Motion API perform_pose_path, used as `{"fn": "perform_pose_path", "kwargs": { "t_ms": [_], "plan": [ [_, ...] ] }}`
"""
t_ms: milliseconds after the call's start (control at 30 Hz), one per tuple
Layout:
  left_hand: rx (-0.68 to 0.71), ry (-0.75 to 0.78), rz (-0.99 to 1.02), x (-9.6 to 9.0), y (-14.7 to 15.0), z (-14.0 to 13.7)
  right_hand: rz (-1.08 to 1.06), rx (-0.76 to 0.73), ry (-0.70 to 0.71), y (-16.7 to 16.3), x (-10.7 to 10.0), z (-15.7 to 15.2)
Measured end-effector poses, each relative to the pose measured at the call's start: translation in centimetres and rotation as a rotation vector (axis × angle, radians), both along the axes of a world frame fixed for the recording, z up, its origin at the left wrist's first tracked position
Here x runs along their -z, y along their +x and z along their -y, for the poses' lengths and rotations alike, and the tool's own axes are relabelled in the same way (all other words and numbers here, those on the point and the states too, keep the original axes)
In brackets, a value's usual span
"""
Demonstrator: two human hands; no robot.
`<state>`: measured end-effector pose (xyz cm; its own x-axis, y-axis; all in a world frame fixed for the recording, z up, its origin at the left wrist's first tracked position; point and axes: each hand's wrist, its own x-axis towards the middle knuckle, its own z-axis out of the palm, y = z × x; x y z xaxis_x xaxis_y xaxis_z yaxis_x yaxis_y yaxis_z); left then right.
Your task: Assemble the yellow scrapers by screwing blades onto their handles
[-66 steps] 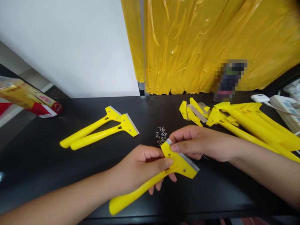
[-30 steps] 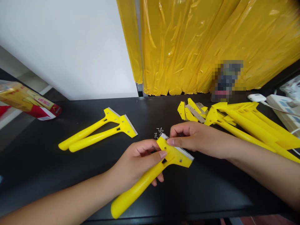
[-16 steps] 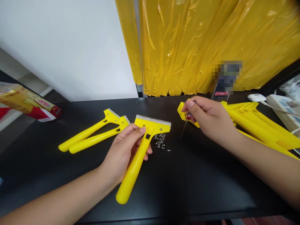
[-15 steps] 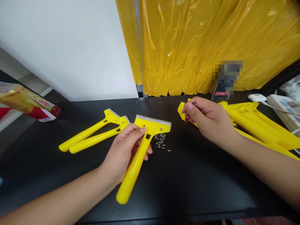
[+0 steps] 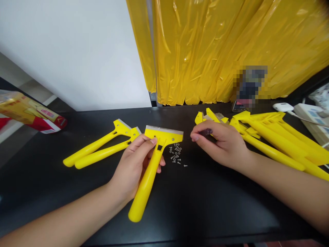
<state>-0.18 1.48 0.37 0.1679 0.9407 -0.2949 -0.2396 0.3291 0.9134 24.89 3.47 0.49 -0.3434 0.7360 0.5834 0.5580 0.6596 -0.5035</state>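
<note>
My left hand (image 5: 137, 157) is closed around the neck of a yellow scraper (image 5: 147, 188), thumb pressed on its head beside a small hole. A metal blade runs along the scraper's top edge, and one screw shows on the right of the head. To the right, my right hand (image 5: 218, 142) is closed on a small screwdriver (image 5: 206, 132) with a dark handle; its tip is hidden by the fingers. Small screws and nuts (image 5: 176, 153) lie loose on the black table between my hands. Two more yellow scrapers (image 5: 96, 140) rest just left of my left hand.
A pile of yellow scraper parts (image 5: 277, 133) lies behind and right of my right hand. Behind it stand a blurred phone (image 5: 248, 89), a white plug (image 5: 282, 107) and a power strip (image 5: 308, 118). A red-and-yellow package (image 5: 33, 111) sits at the left; yellow plastic sheeting (image 5: 218, 51) hangs behind.
My right hand has moved down and slightly toward the scraper, turning so the screwdriver's tip no longer shows. The held scraper has shifted slightly left.
</note>
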Motion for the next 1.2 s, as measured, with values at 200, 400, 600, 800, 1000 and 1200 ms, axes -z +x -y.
{"fn": "perform_pose_path", "kwargs": {
  "t_ms": [200,400,600,800,1000,1200],
  "plan": [
    [0.000,-0.014,0.006,-0.2,0.0,0.1,0.048,-0.096,-0.021,-0.2,0.4,0.1],
    [-0.004,-0.021,0.003,0.1,0.0,0.1,0.055,-0.142,0.006,-0.3,0.9,-0.1],
    [0.009,-0.023,0.002,0.1,0.0,0.0,0.062,-0.159,0.011,-0.2,1.1,-0.2],
    [0.015,-0.019,0.009,0.1,-0.1,0.0,0.061,-0.163,0.005,-0.3,1.3,-0.3],
    [0.014,-0.023,0.006,0.0,0.0,0.1,0.056,-0.174,0.007,-0.1,1.4,-0.4],
    [-0.035,-0.029,0.023,0.1,-0.1,-0.1,0.019,-0.150,0.024,0.0,0.2,0.1]
  ]
}}
